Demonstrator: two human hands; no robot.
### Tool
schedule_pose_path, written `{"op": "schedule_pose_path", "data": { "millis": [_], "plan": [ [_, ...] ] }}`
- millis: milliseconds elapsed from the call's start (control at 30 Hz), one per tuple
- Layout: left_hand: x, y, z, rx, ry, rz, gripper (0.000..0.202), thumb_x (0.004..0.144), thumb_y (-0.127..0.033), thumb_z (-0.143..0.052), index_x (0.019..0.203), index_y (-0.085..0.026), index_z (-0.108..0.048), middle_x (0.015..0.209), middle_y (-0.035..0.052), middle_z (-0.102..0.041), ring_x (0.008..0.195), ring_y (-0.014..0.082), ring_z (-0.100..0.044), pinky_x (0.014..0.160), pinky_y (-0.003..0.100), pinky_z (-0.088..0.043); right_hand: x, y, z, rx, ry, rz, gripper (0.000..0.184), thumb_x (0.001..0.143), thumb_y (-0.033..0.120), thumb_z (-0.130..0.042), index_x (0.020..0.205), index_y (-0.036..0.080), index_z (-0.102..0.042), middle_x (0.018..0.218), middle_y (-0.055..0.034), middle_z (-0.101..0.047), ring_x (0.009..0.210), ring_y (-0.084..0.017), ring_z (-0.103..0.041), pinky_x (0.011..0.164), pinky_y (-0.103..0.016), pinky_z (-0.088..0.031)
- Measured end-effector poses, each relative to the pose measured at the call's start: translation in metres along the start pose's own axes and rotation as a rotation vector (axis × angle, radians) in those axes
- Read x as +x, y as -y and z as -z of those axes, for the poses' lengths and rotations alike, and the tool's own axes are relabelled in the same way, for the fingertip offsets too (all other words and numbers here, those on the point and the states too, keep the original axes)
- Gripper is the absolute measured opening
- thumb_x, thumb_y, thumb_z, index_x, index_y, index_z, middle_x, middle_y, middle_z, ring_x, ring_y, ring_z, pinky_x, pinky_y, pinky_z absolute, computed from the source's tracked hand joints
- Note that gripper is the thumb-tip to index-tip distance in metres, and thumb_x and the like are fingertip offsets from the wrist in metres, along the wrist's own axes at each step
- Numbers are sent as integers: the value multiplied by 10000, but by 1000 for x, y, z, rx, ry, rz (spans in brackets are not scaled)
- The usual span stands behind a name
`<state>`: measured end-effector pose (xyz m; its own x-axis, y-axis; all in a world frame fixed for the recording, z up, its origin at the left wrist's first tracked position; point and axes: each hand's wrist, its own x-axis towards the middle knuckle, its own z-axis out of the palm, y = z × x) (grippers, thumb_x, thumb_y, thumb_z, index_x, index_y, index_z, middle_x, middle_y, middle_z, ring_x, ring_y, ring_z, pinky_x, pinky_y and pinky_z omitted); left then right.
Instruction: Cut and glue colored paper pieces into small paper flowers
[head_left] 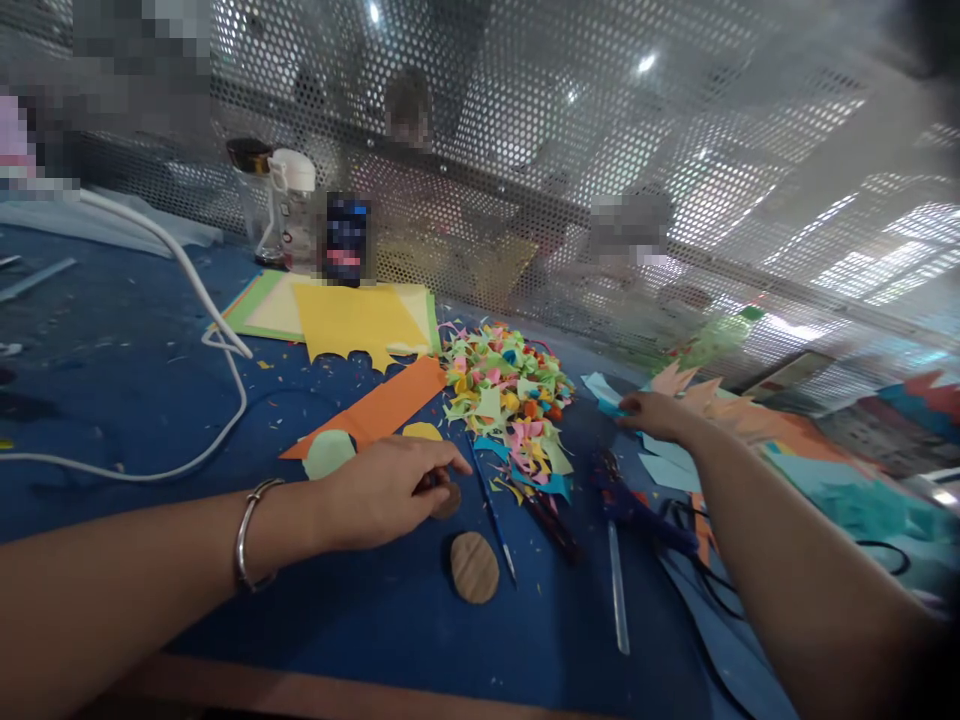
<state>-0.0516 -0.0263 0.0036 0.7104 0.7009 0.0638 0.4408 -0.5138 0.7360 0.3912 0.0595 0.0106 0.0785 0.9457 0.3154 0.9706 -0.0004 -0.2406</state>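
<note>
My left hand, with a silver bangle on the wrist, is curled just above the table, index finger pointing forward. A small brown cardboard disc shows at its thumb and fingers, partly hidden by them. A second brown disc lies flat nearby. Further right, my right hand has its fingers pressed together on a light blue paper scrap. Between my arms are a thin blue brush, a purple glue gun with a cable, and a clear glue stick.
A heap of colourful paper scraps lies at the table's middle. Behind my left hand are an orange paper strip and yellow paper. Two bottles and a phone stand by the perforated metal screen. A white cable crosses the left.
</note>
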Motion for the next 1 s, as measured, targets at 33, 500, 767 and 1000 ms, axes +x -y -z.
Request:
{"op": "schedule_pose_path", "data": {
  "millis": [33, 500, 767, 1000],
  "plan": [
    [0, 0, 0, 3, 1, 2, 318, 852, -171, -516, 1140, -209, -645, 902, 18, -751, 842, 165, -684, 764, 275, -482, -1, -4, -2, 2, 92, -57, 301, 978, 341, -575, 1237, 194, -616, 1267, -87, -616, 1078, -238, -636, 883, -418, -551],
    [0, -2, 3, 6, 16, 52, 349, 857, -190, -520, 1185, -226, -635, 957, 30, -745, 893, 187, -682, 804, 299, -484, 1, -12, 0, -2, 511, -285, 331, 969, 348, -591, 1253, 179, -603, 1271, -97, -613, 1061, -236, -640, 879, -436, -554],
    [0, -1, 4, -66, -39, 98, 344, 861, -235, -528, 1192, -250, -621, 949, 13, -726, 896, 178, -667, 793, 299, -495, 20, 18, 32, -144, 268, -195, 157, 931, 260, -634, 1042, 162, -687, 1081, -109, -685, 955, -231, -655, 836, -389, -533],
    [5, -2, 2, -326, -18, 175, 164, 813, -224, -531, 886, -182, -671, 905, 38, -686, 727, 140, -620, 614, 248, -503, -16, 125, 64, -35, -44, 105, 187, 818, 293, -685, 978, 196, -671, 820, -40, -677, 695, -190, -617, 650, -330, -469]
  ]
}}
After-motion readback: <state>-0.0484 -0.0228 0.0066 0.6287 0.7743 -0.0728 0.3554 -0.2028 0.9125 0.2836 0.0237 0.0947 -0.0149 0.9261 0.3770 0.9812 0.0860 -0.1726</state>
